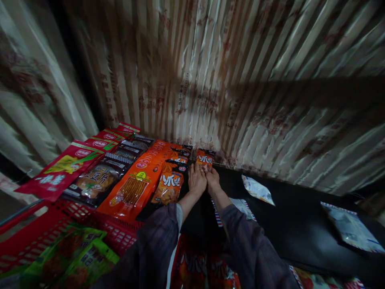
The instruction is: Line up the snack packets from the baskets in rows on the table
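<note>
Green packets [69, 257] fill the red basket [33, 237] nearest me; my left hand [197, 180] and right hand [213, 180] pinch an orange snack bag [205, 158], best seated flush against its row.

A dark shelf [288, 224] carries rows of snack packets [132, 188] (orange, red, black).

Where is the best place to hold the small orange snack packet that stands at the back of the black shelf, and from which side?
Probably at its lower edge, coming from the front. The small orange snack packet leans against the striped backing, so its back is closed off. The left hand and right hand already meet at its base on the black shelf, where neighbouring packets crowd only its left.
</note>
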{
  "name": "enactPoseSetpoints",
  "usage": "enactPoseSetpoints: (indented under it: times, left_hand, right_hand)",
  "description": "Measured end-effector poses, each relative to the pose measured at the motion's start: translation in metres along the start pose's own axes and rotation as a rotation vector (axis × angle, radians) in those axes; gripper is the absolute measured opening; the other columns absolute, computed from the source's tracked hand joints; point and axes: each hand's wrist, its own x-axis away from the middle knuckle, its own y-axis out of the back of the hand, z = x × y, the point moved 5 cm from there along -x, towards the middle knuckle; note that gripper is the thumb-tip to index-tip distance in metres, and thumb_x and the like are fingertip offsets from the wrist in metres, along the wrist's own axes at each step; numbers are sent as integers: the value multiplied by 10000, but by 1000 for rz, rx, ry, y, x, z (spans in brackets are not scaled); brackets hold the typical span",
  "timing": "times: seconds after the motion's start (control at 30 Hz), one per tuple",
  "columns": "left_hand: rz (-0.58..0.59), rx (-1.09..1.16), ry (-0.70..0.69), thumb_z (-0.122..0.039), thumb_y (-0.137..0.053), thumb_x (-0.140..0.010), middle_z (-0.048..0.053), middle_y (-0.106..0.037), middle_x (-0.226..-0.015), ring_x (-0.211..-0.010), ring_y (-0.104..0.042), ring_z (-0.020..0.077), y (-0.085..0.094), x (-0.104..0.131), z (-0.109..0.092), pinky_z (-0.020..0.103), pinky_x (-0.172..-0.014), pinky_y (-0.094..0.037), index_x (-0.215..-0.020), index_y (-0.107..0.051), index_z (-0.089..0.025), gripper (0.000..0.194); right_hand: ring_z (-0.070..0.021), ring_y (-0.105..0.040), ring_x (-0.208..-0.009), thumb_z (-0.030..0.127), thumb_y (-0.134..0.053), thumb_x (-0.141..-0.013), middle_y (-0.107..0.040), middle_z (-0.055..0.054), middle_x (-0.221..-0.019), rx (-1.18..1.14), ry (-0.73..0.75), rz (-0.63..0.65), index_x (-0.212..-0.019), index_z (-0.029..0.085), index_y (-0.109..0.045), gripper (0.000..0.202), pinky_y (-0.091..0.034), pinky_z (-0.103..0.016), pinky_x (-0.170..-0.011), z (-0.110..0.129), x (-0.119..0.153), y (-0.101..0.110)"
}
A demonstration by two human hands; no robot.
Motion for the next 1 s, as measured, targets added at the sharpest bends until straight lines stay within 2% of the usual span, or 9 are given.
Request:
enactPoseSetpoints:
  times: [0.1, 0.2, 0.4, 0.57, 0.63, 0.77, 0.87, 1.0]
  left_hand:
    - [-23, 0, 18, -206, -371, -922, 201, -456, -1460, -1382, -398, 260, -6, -7, 6, 400, -1160, -285, -1362, -493, -72, 476]
    - [-46, 34, 22, -165, -388, -896, 170, -444, -1478, -1402, -369, 261, -10, -12, 11, 418, -1159, -291, -1380, -481, -111, 496]
    - [-5, 48, 53, -62, -392, -844, 193, -381, -1509, -1431, -310, 265, -20, -12, 19, 414, -1171, -275, -1405, -447, -83, 564]
    - [-11, 33, 10, -41, -329, -867, 192, -372, -1515, -1444, -280, 254, -25, -7, 26, 420, -1161, -298, -1387, -463, -79, 539]
    - [-24, 29, -4, -35, -300, -875, 189, -363, -1522, -1450, -264, 244, -26, -5, 28, 415, -1156, -307, -1387, -458, -82, 538]
    - [-38, 21, -24, -38, -305, -881, 181, -380, -1515, -1446, -276, 244, -26, -2, 28, 434, -1146, -323, -1399, -442, -112, 540]
    - [-26, -2, -21, -54, -327, -891, 191, -372, -1516, -1439, -294, 253, -25, -1, 28, 423, -1146, -325, -1383, -459, -102, 511]
    - [-24, -30, -26, -55, -316, -901, 191, -367, -1519, -1442, -288, 248, -24, -1, 27, 400, -1153, -312, -1377, -461, -91, 499]
  right_hand:
    - [-185, -702, -856, 306, -626, -766, -747, -98, -965, 86, 8, 0, -1079, 154, -648, 349, -536, -264, -753, 0, -10, -4]
    - [-181, -699, -893, 263, -608, -788, -739, -101, -1019, 174, 22, 5, -1120, 153, -638, 351, -523, -263, -799, 5, -15, -7]
    - [-194, -682, -971, 288, -564, -850, -729, -88, -1057, 366, 68, 39, -1141, 173, -637, 322, -495, -281, -881, 17, -18, -11]
    - [-277, -635, -1083, 330, -589, -839, -694, -158, -1099, 548, 104, 47, -1109, 138, -649, 336, -458, -374, -961, 23, -11, -9]
    - [-302, -608, -1131, 333, -622, -817, -674, -170, -1140, 598, 118, 38, -1197, 143, -607, 426, -440, -406, -985, 26, -7, -7]
    - [-277, -634, -1096, 345, -603, -838, -677, -134, -1167, 671, 161, 60, -1420, 198, -412, 629, -465, -386, -949, 32, -2, -7]
    - [-256, -653, -1072, 350, -555, -874, -691, -108, -1163, 719, 191, 86, -1453, 215, -375, 621, -480, -354, -924, 34, 0, -10]
    - [-256, -649, -1090, 334, -528, -892, -686, -120, -1188, 761, 214, 99, -1456, 181, -379, 603, -478, -342, -927, 35, 1, -13]
